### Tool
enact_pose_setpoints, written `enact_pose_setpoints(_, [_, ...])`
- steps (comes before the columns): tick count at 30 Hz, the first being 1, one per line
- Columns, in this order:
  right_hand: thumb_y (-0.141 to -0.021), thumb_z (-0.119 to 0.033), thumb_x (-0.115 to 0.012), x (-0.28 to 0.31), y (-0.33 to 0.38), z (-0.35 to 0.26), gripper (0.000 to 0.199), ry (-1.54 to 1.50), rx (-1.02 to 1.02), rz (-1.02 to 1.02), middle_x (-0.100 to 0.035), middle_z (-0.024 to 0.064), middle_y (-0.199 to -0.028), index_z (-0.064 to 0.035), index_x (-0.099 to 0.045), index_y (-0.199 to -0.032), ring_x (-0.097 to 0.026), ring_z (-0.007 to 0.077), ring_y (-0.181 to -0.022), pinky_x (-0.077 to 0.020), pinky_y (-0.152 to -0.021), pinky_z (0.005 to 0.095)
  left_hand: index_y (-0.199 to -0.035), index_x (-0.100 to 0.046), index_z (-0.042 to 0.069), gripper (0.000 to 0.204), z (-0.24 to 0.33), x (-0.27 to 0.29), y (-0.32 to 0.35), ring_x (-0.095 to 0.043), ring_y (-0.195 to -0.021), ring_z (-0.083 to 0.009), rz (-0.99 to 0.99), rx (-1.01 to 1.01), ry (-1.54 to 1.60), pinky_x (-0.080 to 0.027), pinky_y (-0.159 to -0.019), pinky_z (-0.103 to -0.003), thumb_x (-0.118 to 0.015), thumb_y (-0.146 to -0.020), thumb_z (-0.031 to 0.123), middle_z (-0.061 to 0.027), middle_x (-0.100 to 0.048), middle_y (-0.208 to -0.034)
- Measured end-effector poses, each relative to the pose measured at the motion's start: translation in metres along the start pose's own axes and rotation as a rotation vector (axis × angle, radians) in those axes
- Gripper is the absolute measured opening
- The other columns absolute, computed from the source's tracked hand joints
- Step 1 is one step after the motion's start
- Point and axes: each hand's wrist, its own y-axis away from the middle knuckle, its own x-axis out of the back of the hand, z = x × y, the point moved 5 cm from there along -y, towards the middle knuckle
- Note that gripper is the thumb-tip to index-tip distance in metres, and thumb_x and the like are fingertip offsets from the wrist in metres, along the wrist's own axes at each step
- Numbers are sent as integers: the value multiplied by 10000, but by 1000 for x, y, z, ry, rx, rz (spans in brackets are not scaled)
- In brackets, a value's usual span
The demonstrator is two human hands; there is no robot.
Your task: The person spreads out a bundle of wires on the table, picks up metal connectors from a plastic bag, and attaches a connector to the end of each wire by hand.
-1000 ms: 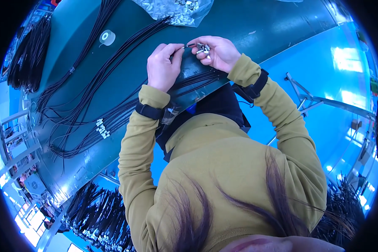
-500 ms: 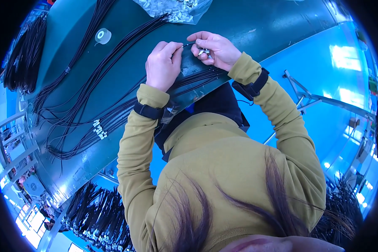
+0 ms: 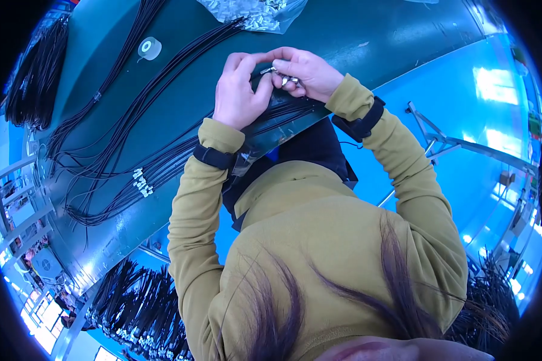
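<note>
My left hand (image 3: 239, 96) is curled above the table, its fingers bent toward the right hand around a thin black cable that they mostly hide. Close against it, my right hand (image 3: 310, 72) pinches a small silver metal fitting (image 3: 267, 70) between thumb and forefinger. More small metal fittings (image 3: 288, 81) sit in the curled lower fingers of that hand. Whether the cable end is inside the pinched fitting, I cannot tell. Below both hands, a bundle of black cables (image 3: 283, 111) lies along the near table edge.
A clear bag of small silver-white pieces (image 3: 256, 15) lies at the far edge. Left of it are a tape roll (image 3: 149, 48) and more black cables (image 3: 126, 114). White connectors (image 3: 143, 183) sit on the green table (image 3: 391, 36). Cable bundles (image 3: 37, 75) hang at far left.
My hands have come together; the left moved slightly right, and its fingers now reach the right hand's fingertips. A silver fitting now shows between them, where a cable end showed before.
</note>
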Motion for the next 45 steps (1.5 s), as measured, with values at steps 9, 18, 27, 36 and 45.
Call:
enact_pose_setpoints(9, [-968, -230, -518, 11, 5, -3, 181, 104, 118, 146, -543, -14, -761, -52, -550, -973, -438, 15, -570, -335, -443, 142, -904, -643, 98, 123, -4, -4, -4, -621, -696, -273, -33, 56, -31, -496, -570, -348, -680, -787, 105, -77, -598, -845])
enact_pose_setpoints(18, [-911, -200, -555, 35, 7, -8, 125, 330, 21, 336, -513, -39, -691, -80, -566, -878, -373, 9, -502, -265, -411, 163, -842, -598, 71, 64, -33, 48, 25, -592, -707, -296, -105, 108, -235, -482, -613, -391, -636, -791, 64, -90, -576, -812])
enact_pose_setpoints(27, [-887, -216, -546, 44, 16, -5, 171, 764, -60, 335, -496, -41, -652, -77, -553, -789, -396, 36, -513, -304, -443, 202, -826, -612, 77, 73, -100, 192, 101, -580, -817, -292, -267, 264, -458, -468, -673, -399, -650, -764, 71, -82, -575, -805])
enact_pose_setpoints(36, [-878, -179, -568, 63, 34, 11, 187, 987, 77, 225, -525, -10, -648, -29, -542, -769, -471, 89, -550, -382, -518, 242, -849, -626, 40, 75, -119, 238, 139, -582, -840, -293, -414, 541, -536, -468, -733, -371, -642, -789, 82, -107, -596, -850])
enact_pose_setpoints(45, [-891, -227, -601, 57, 42, -7, 168, 633, -229, 320, -522, -35, -649, -74, -596, -820, -405, 29, -499, -298, -434, 187, -933, -575, 28, 129, -149, 227, 109, -585, -760, -323, -116, 433, -809, -479, -706, -382, -585, -808, 55, -130, -597, -801])
